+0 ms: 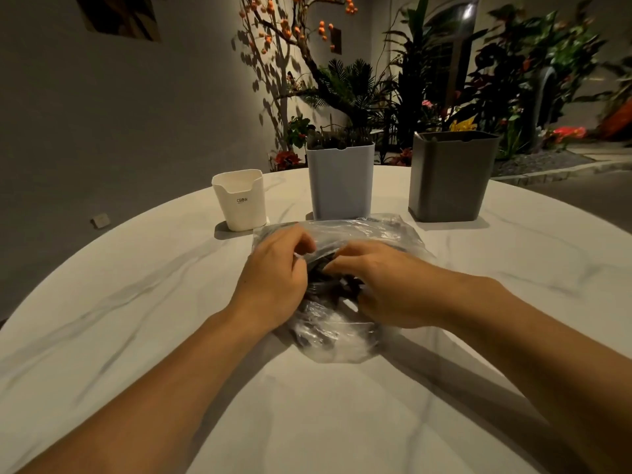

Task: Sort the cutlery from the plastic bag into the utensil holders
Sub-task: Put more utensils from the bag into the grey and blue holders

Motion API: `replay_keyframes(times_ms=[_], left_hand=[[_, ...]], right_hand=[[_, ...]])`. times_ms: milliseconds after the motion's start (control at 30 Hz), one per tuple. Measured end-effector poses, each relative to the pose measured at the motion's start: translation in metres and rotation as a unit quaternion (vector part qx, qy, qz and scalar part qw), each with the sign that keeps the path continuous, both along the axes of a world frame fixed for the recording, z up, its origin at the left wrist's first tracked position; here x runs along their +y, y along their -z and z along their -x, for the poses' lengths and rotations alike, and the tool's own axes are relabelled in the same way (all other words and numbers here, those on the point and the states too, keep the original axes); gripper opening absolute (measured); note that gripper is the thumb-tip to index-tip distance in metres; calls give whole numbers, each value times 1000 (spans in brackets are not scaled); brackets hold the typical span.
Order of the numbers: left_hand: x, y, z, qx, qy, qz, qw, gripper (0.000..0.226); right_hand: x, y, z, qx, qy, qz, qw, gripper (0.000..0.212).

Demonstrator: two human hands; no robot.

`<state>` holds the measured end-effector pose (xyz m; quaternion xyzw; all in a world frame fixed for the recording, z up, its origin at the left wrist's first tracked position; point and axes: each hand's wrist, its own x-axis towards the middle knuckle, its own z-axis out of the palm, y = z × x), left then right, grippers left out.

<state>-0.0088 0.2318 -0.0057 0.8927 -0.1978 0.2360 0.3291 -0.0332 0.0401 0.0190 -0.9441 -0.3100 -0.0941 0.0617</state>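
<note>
We see a clear plastic bag [337, 333] of dark cutlery [328, 285] on a marble table [136, 302], before three holders [340, 181]. Left hand [273, 278] and right hand [386, 285] both pinch the plastic with curled fingers.

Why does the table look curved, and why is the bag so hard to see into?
Head view: the wide-angle lens bends the round table outward; dim light leaves the wall grey; the holders cast shadows toward the camera; glare and creases on the plastic bag mask the dark cutlery; the left hand and right hand cover its opening; the background plants are blurred.
</note>
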Motion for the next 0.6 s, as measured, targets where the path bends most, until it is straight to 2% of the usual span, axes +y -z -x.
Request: replay_keyframes(times_ms=[100, 267, 400, 600], left_hand=[[1, 2, 6, 29, 38, -26, 999, 31], [0, 4, 5, 9, 16, 60, 998, 17], [2, 4, 7, -20, -4, 104, 994, 25], [0, 3, 11, -31, -7, 116, 993, 34]], right_hand=[[-1, 2, 2, 21, -11, 11, 1000, 59], [-1, 4, 6, -109, 2, 79, 991, 43], [0, 3, 7, -155, 18, 105, 982, 42], [-4, 5, 12, -98, 50, 63, 992, 42]])
